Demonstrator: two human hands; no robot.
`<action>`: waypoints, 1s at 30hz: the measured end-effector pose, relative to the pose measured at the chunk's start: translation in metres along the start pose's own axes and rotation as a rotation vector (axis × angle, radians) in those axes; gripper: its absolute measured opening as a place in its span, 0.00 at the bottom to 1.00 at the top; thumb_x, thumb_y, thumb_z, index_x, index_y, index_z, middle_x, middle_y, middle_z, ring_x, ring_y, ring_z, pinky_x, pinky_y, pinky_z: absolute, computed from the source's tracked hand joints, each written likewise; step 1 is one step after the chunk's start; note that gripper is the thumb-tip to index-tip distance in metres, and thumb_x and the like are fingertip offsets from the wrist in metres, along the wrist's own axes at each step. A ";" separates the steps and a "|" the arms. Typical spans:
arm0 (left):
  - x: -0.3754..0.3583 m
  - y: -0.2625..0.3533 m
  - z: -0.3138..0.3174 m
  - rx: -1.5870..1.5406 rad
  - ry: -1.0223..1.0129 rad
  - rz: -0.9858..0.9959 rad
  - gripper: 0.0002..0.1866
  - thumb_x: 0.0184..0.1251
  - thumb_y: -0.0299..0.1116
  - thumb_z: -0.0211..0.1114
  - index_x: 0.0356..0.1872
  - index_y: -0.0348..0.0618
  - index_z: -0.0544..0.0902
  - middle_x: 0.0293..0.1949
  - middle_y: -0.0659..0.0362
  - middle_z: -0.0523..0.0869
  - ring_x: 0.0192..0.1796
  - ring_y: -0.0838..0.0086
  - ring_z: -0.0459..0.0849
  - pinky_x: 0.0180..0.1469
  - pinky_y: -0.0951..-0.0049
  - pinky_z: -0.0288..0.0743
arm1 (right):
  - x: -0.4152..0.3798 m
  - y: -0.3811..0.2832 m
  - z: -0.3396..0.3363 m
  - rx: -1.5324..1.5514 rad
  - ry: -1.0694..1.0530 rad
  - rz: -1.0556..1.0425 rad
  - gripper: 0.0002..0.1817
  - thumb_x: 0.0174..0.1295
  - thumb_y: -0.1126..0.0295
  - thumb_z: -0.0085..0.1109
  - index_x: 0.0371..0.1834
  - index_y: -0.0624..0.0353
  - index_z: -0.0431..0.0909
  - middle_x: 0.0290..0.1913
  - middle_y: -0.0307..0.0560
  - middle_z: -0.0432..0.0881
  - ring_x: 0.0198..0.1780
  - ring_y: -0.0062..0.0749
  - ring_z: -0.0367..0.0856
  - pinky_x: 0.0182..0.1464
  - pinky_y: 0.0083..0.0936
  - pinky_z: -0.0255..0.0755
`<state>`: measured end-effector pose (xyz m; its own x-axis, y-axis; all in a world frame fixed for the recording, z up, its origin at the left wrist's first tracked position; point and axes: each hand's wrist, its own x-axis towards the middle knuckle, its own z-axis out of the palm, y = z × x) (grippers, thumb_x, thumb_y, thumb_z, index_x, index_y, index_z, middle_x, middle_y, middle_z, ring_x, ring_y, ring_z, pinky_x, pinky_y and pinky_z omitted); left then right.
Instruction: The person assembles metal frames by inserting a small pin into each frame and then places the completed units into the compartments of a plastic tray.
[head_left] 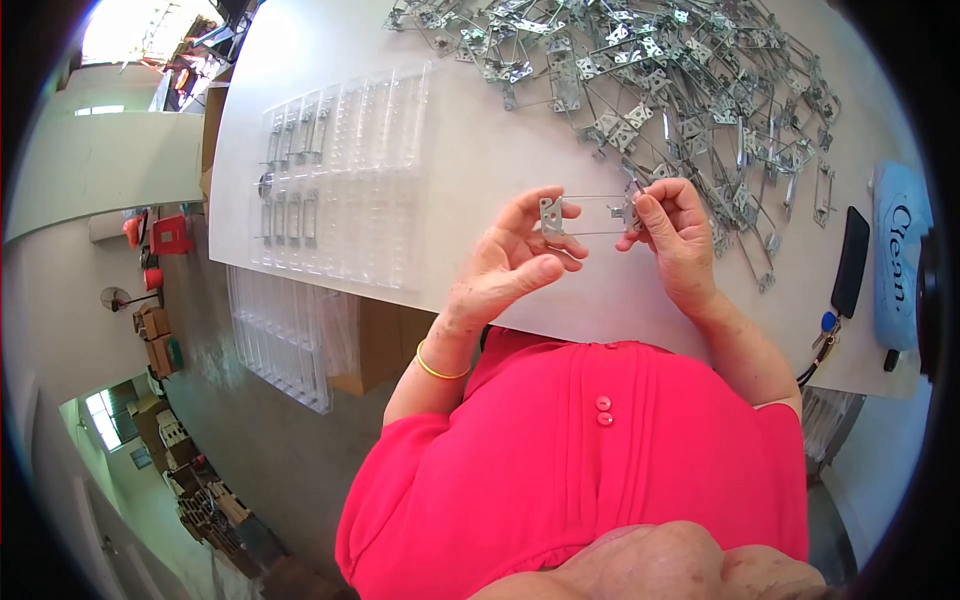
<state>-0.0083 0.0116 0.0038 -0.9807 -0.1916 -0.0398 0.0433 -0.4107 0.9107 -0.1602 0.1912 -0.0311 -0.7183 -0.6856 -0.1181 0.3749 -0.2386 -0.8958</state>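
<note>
A wire-and-plate metal bracket (585, 234), with two thin parallel rods between flat end plates, is held level over the table. My right hand (680, 235) pinches its right end plate between thumb and fingers. At the other end, my left hand (510, 255) has its fingers curled behind and around the left plate, the thumb standing away from it. Left of my hands lies a clear plastic tray (385, 180) with narrow slots; two rows of similar brackets sit in its left part. Beyond my hands spreads a large tangled pile of metal brackets (650, 70).
The white table (480, 130) reaches to my body. On its right are a black phone (851, 262), keys with a blue tag (828, 322) and a blue-and-white package (900, 260). More clear trays (280, 335) stand below the left edge by a cardboard box (385, 345).
</note>
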 end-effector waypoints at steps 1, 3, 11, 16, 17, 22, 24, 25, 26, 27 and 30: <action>0.000 -0.004 0.005 -0.001 0.017 -0.033 0.38 0.75 0.40 0.67 0.77 0.35 0.59 0.66 0.44 0.74 0.58 0.59 0.85 0.57 0.59 0.83 | 0.000 0.000 0.000 0.031 0.015 0.034 0.09 0.76 0.67 0.59 0.48 0.58 0.71 0.39 0.40 0.80 0.35 0.24 0.83 0.39 0.24 0.83; 0.000 -0.014 0.013 -0.042 0.030 -0.058 0.34 0.78 0.34 0.63 0.78 0.37 0.61 0.69 0.48 0.73 0.58 0.61 0.85 0.57 0.59 0.83 | -0.002 0.002 0.000 0.040 -0.015 0.054 0.09 0.76 0.67 0.59 0.48 0.58 0.71 0.39 0.40 0.80 0.36 0.24 0.84 0.39 0.24 0.84; 0.003 -0.041 0.003 -0.114 0.098 -0.006 0.27 0.80 0.36 0.60 0.75 0.42 0.66 0.69 0.50 0.72 0.55 0.68 0.83 0.59 0.64 0.80 | -0.005 0.005 0.004 0.056 -0.068 0.126 0.08 0.76 0.68 0.59 0.47 0.59 0.71 0.39 0.42 0.81 0.37 0.24 0.85 0.39 0.25 0.85; 0.008 -0.033 0.004 -0.055 0.223 0.146 0.20 0.85 0.40 0.51 0.67 0.40 0.71 0.61 0.49 0.79 0.50 0.70 0.81 0.55 0.67 0.78 | -0.008 0.006 0.009 -0.091 -0.193 0.211 0.08 0.79 0.66 0.53 0.47 0.59 0.71 0.34 0.42 0.80 0.30 0.23 0.82 0.33 0.22 0.80; 0.008 -0.028 -0.002 -0.093 0.183 0.039 0.19 0.86 0.42 0.48 0.65 0.39 0.72 0.53 0.50 0.82 0.47 0.72 0.81 0.51 0.69 0.78 | -0.008 0.006 0.007 -0.091 -0.193 0.213 0.08 0.79 0.66 0.53 0.47 0.59 0.71 0.34 0.42 0.80 0.30 0.23 0.82 0.33 0.22 0.80; 0.003 -0.024 0.008 0.041 0.190 -0.257 0.20 0.87 0.44 0.43 0.55 0.37 0.76 0.33 0.57 0.83 0.34 0.77 0.79 0.38 0.76 0.74 | -0.010 -0.001 0.006 -0.120 -0.209 0.269 0.09 0.80 0.64 0.52 0.47 0.58 0.73 0.25 0.37 0.78 0.20 0.18 0.74 0.24 0.17 0.69; 0.001 -0.023 0.012 0.177 0.162 -0.234 0.21 0.87 0.46 0.43 0.52 0.37 0.77 0.29 0.60 0.80 0.27 0.80 0.75 0.32 0.78 0.70 | -0.011 -0.004 0.006 -0.145 -0.216 0.288 0.09 0.80 0.63 0.52 0.47 0.58 0.73 0.24 0.37 0.77 0.20 0.17 0.73 0.23 0.17 0.68; 0.001 -0.023 0.013 0.176 0.160 -0.238 0.21 0.87 0.46 0.43 0.52 0.37 0.77 0.29 0.60 0.80 0.27 0.80 0.75 0.32 0.78 0.70 | -0.011 -0.004 0.006 -0.173 -0.233 0.302 0.09 0.80 0.63 0.52 0.47 0.57 0.73 0.24 0.37 0.77 0.20 0.16 0.73 0.22 0.16 0.68; 0.001 -0.023 0.014 0.191 0.179 -0.255 0.22 0.87 0.47 0.43 0.51 0.38 0.77 0.29 0.61 0.79 0.27 0.81 0.74 0.31 0.79 0.69 | -0.012 -0.005 0.006 -0.172 -0.231 0.303 0.09 0.80 0.63 0.52 0.47 0.57 0.73 0.24 0.37 0.77 0.20 0.16 0.73 0.22 0.16 0.68; 0.001 -0.023 0.015 0.205 0.198 -0.271 0.22 0.87 0.48 0.43 0.50 0.38 0.77 0.28 0.62 0.79 0.26 0.81 0.74 0.30 0.80 0.67 | -0.012 -0.005 0.006 -0.175 -0.243 0.298 0.09 0.79 0.63 0.52 0.47 0.57 0.73 0.23 0.36 0.77 0.19 0.16 0.73 0.22 0.16 0.67; -0.001 -0.024 0.015 0.294 0.182 -0.215 0.21 0.87 0.47 0.44 0.50 0.38 0.77 0.28 0.62 0.78 0.27 0.82 0.72 0.30 0.80 0.67 | -0.013 -0.008 0.007 -0.194 -0.252 0.308 0.09 0.79 0.63 0.52 0.47 0.57 0.74 0.22 0.36 0.77 0.19 0.15 0.72 0.21 0.15 0.65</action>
<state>-0.0111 0.0354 -0.0121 -0.9107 -0.2943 -0.2899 -0.2412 -0.1909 0.9515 -0.1499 0.1968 -0.0188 -0.4160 -0.8565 -0.3055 0.4149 0.1202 -0.9019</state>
